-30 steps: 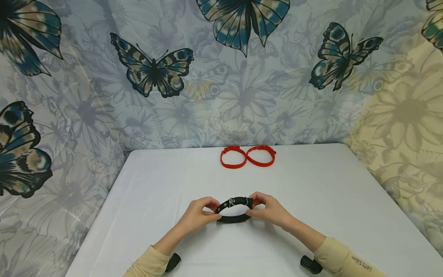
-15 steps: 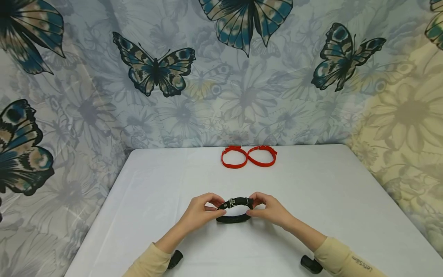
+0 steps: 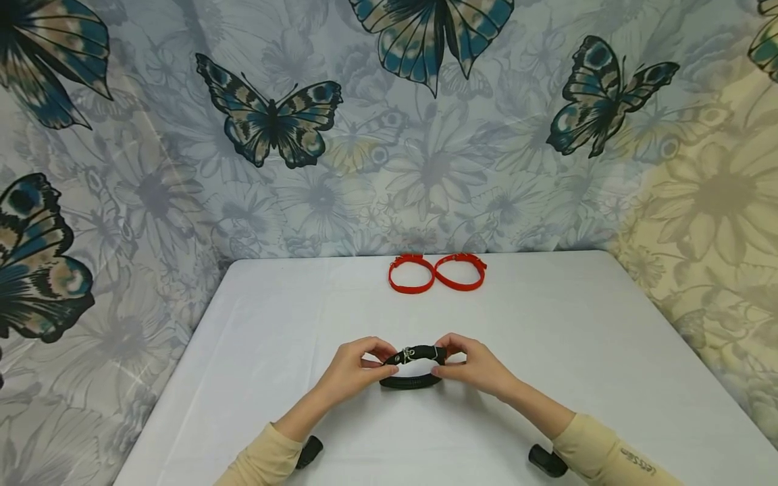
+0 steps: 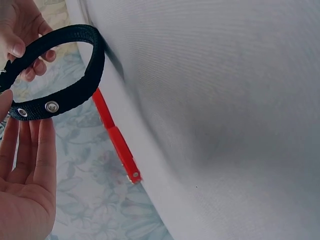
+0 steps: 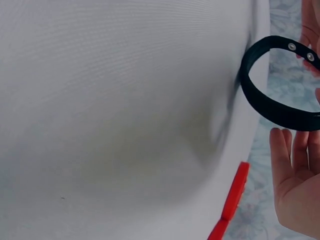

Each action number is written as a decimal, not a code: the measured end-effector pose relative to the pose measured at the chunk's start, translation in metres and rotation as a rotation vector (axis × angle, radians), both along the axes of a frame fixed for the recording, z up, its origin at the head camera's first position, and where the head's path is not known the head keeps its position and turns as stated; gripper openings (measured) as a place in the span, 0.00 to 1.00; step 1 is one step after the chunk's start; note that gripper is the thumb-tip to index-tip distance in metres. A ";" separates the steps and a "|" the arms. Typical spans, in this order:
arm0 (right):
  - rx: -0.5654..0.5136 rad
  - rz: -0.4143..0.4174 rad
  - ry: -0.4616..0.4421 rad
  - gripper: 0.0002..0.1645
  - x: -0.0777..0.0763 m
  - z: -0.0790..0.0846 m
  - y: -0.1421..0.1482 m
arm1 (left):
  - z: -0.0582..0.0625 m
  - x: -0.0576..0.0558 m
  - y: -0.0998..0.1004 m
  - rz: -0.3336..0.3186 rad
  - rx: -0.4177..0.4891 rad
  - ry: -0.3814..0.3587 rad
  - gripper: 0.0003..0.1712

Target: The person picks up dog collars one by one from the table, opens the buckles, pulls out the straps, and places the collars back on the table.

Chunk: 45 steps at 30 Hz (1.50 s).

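A black buckled collar (image 3: 410, 383), closed into a loop, is held up over the front middle of the white table. My left hand (image 3: 349, 368) pinches its left side between thumb and fingers, close to the metal buckle (image 3: 408, 354). On the opposite side, my right hand (image 3: 477, 368) pinches the strap near its right end. Metal eyelets (image 4: 52, 106) show along the collar (image 4: 75, 100) in the left wrist view, just beside the left fingertips. The right wrist view shows the smooth outer band (image 5: 270, 107) above the right hand (image 5: 302, 195).
Two red collars, one on the left (image 3: 410, 290) and one on the right (image 3: 468, 287), lie touching near the far edge of the white table (image 3: 292, 304). Behind it hangs a butterfly-patterned cloth (image 3: 434, 182). Black devices sit at both wrists, left (image 3: 310, 452) and right (image 3: 548, 461).
My left hand has slid a little to the right along the collar, its thumb now nearer the buckle. The right hand keeps its grip in nearly the same spot.
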State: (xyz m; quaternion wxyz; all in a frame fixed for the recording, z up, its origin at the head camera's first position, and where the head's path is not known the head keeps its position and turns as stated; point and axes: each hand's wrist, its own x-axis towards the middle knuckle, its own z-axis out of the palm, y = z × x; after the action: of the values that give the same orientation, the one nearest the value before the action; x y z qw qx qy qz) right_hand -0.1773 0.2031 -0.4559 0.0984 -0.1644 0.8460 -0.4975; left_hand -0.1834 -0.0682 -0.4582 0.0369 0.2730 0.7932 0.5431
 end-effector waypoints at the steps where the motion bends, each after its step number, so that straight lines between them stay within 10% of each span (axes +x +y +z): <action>1: -0.006 0.003 0.004 0.17 0.000 0.001 0.000 | 0.000 0.000 0.000 0.000 -0.001 0.001 0.11; 45: -0.103 0.044 0.082 0.17 0.002 0.014 -0.009 | 0.009 0.001 0.018 0.014 -0.099 0.111 0.12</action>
State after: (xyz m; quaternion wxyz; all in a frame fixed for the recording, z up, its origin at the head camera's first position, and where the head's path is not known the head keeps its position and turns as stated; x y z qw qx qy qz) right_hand -0.1752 0.1939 -0.4421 0.0658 -0.2082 0.8187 -0.5311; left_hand -0.1829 -0.0505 -0.4493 0.0026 0.2952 0.8219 0.4872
